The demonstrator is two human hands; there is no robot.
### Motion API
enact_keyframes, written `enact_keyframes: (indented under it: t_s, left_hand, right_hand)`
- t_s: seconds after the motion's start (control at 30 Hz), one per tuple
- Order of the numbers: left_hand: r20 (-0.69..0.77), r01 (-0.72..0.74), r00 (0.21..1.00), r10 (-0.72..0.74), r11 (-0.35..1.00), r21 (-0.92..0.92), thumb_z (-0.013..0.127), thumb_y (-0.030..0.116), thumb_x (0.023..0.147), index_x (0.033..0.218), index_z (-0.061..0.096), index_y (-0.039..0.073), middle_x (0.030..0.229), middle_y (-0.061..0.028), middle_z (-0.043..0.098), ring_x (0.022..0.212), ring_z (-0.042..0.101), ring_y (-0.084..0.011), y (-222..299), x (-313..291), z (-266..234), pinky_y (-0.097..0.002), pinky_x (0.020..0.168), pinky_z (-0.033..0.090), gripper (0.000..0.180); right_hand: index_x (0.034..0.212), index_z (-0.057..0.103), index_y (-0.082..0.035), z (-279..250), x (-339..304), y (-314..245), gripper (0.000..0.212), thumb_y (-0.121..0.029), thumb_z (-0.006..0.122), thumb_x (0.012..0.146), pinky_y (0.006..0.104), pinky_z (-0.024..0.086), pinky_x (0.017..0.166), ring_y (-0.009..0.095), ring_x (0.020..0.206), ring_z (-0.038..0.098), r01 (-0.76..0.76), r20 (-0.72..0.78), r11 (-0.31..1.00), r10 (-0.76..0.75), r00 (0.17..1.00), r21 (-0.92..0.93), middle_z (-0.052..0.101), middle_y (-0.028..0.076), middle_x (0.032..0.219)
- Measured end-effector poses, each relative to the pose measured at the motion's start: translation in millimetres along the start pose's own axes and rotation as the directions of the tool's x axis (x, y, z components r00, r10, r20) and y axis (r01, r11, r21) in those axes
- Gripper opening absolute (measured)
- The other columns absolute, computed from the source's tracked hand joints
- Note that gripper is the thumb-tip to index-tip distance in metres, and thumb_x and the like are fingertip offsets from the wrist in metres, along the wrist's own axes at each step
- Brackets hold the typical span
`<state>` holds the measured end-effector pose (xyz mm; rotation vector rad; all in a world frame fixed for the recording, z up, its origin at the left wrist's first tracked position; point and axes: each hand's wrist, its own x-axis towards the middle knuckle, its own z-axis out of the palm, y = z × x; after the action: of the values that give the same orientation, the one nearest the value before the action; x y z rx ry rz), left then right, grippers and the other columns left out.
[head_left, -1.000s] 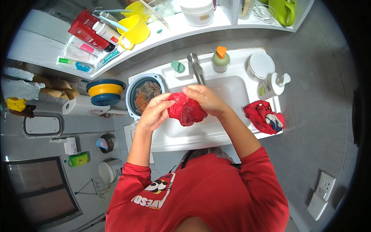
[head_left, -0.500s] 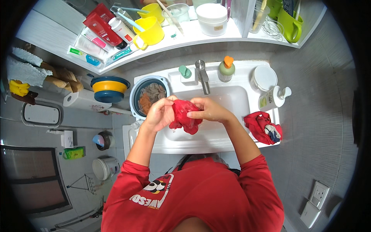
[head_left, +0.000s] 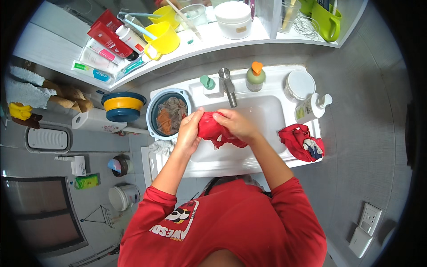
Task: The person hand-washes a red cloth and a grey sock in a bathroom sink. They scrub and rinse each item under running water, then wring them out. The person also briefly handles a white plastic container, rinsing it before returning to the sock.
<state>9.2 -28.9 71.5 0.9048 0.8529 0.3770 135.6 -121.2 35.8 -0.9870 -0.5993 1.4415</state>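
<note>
A wet red cloth garment [head_left: 211,127] hangs bunched between my hands above the sink [head_left: 267,118]. My left hand [head_left: 190,129] grips its left side, thumb pointing up. My right hand [head_left: 235,123] is closed over its upper right part, and a loose fold droops below the fingers. What kind of garment it is does not show. Just left of my left hand, a blue-grey basin [head_left: 152,109] holds grey and orange-brown wet cloths [head_left: 172,113]. The metal faucet [head_left: 227,84] stands behind the hands.
On the sink's right edge lie a red cloth bundle [head_left: 296,141], a white pump bottle [head_left: 311,109] and a white lidded tub [head_left: 300,85]. A green soap bottle [head_left: 255,79] stands beside the faucet. Overhead, a shelf [head_left: 200,50] carries tubes and cups. White cloth [head_left: 162,147] lies at the left.
My right hand has turned over and closed on the garment, knuckles now upward. The garment's lower part has swung right beneath that hand. The view has shifted slightly.
</note>
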Motion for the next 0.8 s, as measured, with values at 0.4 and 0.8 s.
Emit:
enact_keyframes:
  t_s: [0.4,0.8]
  left_hand:
    - [0.582,0.35,0.813,-0.02,0.815,-0.462,0.04,0.031,0.092,0.096,0.051,0.008,0.095,-0.0068,0.057,0.083,0.058,-0.0215,-85.1,87.6,-62.6,-0.0405,0.072,0.049,0.026]
    - [0.136,0.301,0.953,-0.271,0.902,-0.308,0.041,0.034,0.091,0.105,0.051,0.006,0.108,-0.0111,0.056,0.097,0.057,-0.0253,-45.1,37.6,4.2,-0.0432,0.085,0.046,0.033]
  right_hand:
    - [0.055,0.056,-0.006,39.9,24.9,34.8,0.039,-0.028,0.048,0.086,0.0395,0.043,0.043,0.029,0.048,0.056,0.371,0.155,0.084,-0.808,0.568,-0.925,0.056,0.015,0.054]
    - [0.064,0.06,-0.009,9.0,43.7,23.8,0.028,-0.026,0.05,0.083,0.0373,0.046,0.044,0.027,0.051,0.06,0.113,0.092,-0.012,-0.668,0.738,-0.994,0.059,0.011,0.058]
